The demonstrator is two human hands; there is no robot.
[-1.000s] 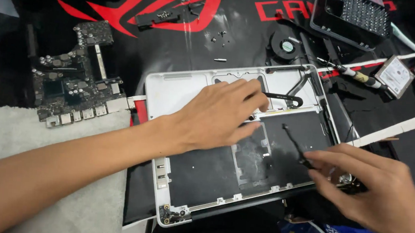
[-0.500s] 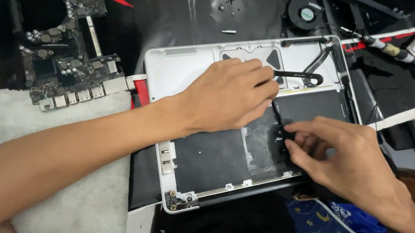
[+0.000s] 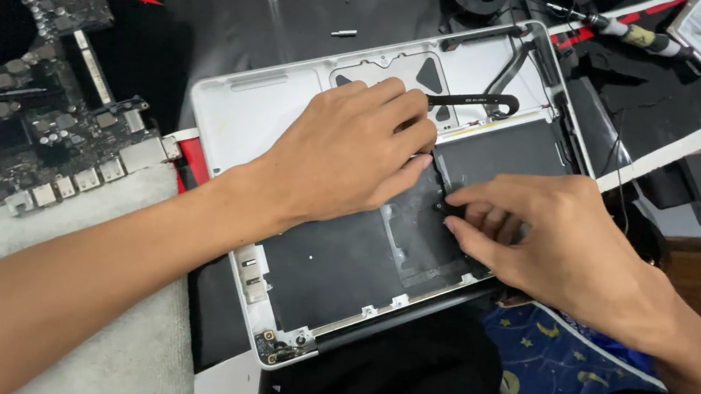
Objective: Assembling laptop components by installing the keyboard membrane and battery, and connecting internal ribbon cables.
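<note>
in the head view our left hand (image 3: 346, 151) lies flat, fingers spread, on the open white laptop shell (image 3: 249, 114) on the mat; our right hand (image 3: 547, 237) pinches a small black part (image 3: 452, 205) inside, beside the circuit board (image 3: 48, 123)

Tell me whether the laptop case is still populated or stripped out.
Largely stripped out. The white laptop case lies open with bare bays, and the circuit board sits outside it on the left. Both hands rest inside.
</note>
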